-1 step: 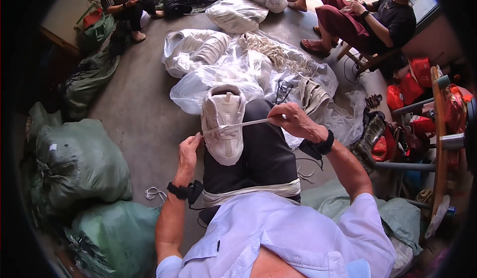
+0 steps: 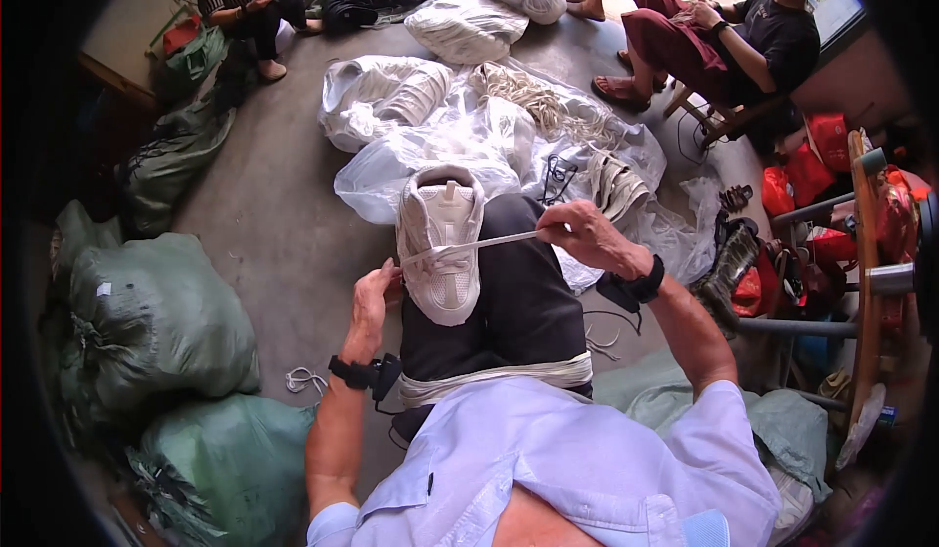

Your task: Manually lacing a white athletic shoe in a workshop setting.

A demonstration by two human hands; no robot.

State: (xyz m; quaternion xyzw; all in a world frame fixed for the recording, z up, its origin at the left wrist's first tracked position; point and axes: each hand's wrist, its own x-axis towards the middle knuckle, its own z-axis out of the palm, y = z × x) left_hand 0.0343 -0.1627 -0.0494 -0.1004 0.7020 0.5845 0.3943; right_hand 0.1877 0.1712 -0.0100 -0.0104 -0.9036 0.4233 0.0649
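A cream-coloured sneaker (image 2: 442, 293) rests on my left thigh, toe toward me and opening away. Across its lower eyelets runs a flat pale shoelace (image 2: 509, 240), drawn out to both sides. My right hand (image 2: 595, 239) pinches the lace right of the shoe, above my right knee, and the lace is taut between them. At the shoe's left edge my left hand (image 2: 372, 297) has its fingertips closed on the other side of the lace. A bundle of pale laces (image 2: 499, 381) lies across the top of my thighs.
Ahead on the floor, clear plastic sheeting (image 2: 421, 165) holds stacked pale shoe parts (image 2: 411, 97) and a heap of laces (image 2: 528, 97). Green sacks (image 2: 161, 312) stand left. A wooden-and-metal rack (image 2: 866, 283) with red bags is right. Other people sit at the back.
My right hand has shifted slightly to the right, with the lace still pinched in it. The sneaker and my left hand look nearly unmoved.
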